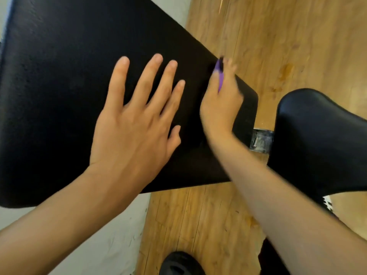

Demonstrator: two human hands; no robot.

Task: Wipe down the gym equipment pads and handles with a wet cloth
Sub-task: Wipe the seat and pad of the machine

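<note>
Black, textured vinyl covers the large rectangular gym pad (pixel 59 86) that fills most of the view, running from the upper left down to a rounded corner on the right. On it lies the left hand (pixel 137 124), palm down and flat, its fingers straight and spread and holding nothing. The right hand (pixel 220 104) is blurred. It sits at the pad's right edge near that rounded corner, with its fingers curled round a small purple cloth (pixel 219 76). Only a narrow strip of the cloth shows between the fingers, right against the edge of the pad. Just to the right is a smaller, smooth black padded seat (pixel 317 139) with a rounded end. It stands apart from the big pad, and a scuffed grey metal bracket (pixel 261 139) shows in the gap between them. Below everything is a floor of brown wooden planks (pixel 297 46), with a pale, speckled surface (pixel 109 235) at the lower left. A black shoe (pixel 180 263) rests on the planks at the bottom edge.
</note>
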